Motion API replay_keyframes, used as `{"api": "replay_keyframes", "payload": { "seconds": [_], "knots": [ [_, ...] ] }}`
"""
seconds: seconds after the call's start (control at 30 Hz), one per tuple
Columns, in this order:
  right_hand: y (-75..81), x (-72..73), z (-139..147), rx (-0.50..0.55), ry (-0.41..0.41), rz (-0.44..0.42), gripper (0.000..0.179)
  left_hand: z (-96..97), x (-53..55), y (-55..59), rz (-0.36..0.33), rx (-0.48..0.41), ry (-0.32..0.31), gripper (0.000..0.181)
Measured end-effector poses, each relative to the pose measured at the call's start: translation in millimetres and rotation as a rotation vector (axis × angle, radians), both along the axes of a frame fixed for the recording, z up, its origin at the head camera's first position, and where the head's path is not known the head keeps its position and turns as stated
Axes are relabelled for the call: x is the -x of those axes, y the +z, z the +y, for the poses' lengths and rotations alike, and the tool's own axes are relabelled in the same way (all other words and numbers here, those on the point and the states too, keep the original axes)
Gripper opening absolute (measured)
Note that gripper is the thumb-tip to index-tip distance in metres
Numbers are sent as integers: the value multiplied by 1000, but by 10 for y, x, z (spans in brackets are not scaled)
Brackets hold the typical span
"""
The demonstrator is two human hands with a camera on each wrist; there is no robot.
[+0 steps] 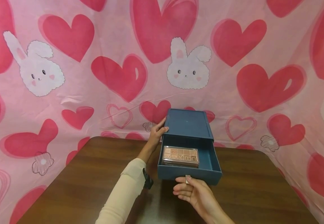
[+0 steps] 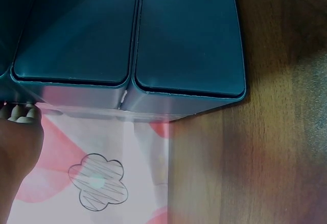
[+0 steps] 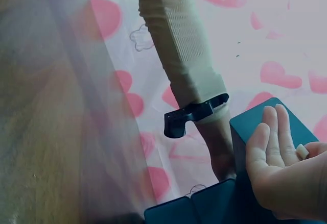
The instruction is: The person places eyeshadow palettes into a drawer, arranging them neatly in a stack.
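A dark blue drawer unit [image 1: 188, 123] stands at the back of the table with its top drawer [image 1: 190, 174] pulled well out. Inside that drawer, on its left side, lies an eyeshadow palette [image 1: 180, 156] with a clear lid and several light brown pans. My left hand [image 1: 157, 132] holds the unit's left side, the thumb over the top edge. Between thumb and forefinger, my right hand [image 1: 195, 194] pinches the small pale knob [image 3: 302, 151] on the drawer's front. The right hand's other fingers are spread below the knob.
Lower drawer fronts [image 2: 189, 40] are pushed in, seen in the left wrist view. The brown wooden table [image 1: 75, 186] extends to both sides. A pink cloth [image 1: 117, 37] with hearts and rabbits hangs right behind the unit. A black band [image 3: 191, 116] circles the left sleeve.
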State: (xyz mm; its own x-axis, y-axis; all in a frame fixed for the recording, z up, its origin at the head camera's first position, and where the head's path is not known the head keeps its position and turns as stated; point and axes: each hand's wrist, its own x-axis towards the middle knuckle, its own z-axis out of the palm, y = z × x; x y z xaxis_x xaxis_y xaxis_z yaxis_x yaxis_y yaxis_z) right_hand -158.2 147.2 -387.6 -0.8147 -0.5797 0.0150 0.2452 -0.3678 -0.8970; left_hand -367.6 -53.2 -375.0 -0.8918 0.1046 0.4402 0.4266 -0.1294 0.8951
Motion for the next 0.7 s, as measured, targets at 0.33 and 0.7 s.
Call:
{"api": "replay_keyframes", "payload": {
  "seconds": [0.33, 0.7],
  "knots": [
    [-6, 78, -27, 10, -57, 75, 39, -1, 20, -41, 42, 22, 26, 66],
    [8, 219, -59, 82, -68, 96, 39, -1, 4, -29, 33, 37, 26, 64]
  ]
}}
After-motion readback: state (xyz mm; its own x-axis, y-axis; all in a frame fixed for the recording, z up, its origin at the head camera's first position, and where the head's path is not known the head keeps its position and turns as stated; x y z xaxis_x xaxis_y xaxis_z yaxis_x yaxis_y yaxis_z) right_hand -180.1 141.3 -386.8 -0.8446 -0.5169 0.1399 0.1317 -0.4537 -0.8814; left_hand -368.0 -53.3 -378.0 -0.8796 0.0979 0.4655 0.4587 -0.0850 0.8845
